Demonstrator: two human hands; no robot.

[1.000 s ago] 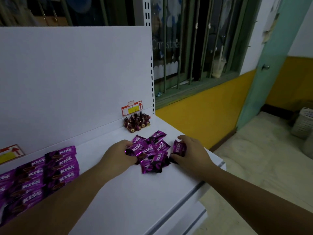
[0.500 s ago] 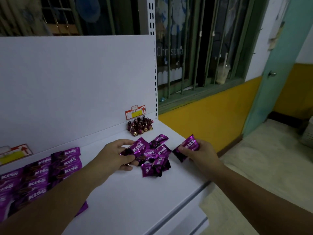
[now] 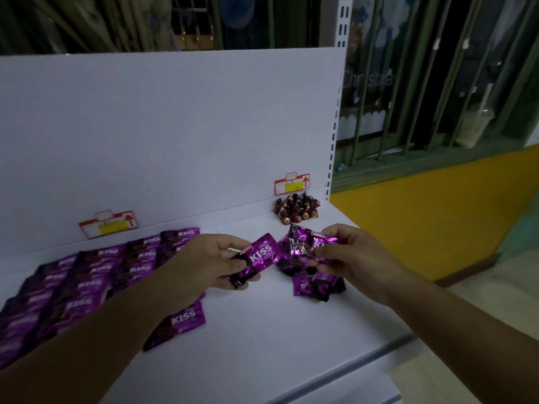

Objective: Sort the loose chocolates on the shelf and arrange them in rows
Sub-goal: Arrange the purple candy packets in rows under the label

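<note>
My left hand (image 3: pixel 201 263) holds a purple KISS chocolate packet (image 3: pixel 256 258) just above the white shelf (image 3: pixel 277 339). My right hand (image 3: pixel 350 255) grips two or three purple packets (image 3: pixel 306 243) bunched together, lifted over a small loose pile of purple packets (image 3: pixel 315 287). To the left, rows of purple KISS packets (image 3: pixel 87 281) lie flat, partly hidden by my left forearm. One packet (image 3: pixel 180 319) lies at the near end of a row.
A cluster of small dark-red foil chocolates (image 3: pixel 296 209) sits at the back right corner under a price tag (image 3: pixel 291 183). Another price tag (image 3: pixel 108 227) hangs on the back panel. The shelf's front edge (image 3: pixel 364 365) drops to the floor on the right.
Both hands rose from the loose pile, each with packets in it. The view swung left, bringing more of the arranged rows into sight. The loose pile is smaller.
</note>
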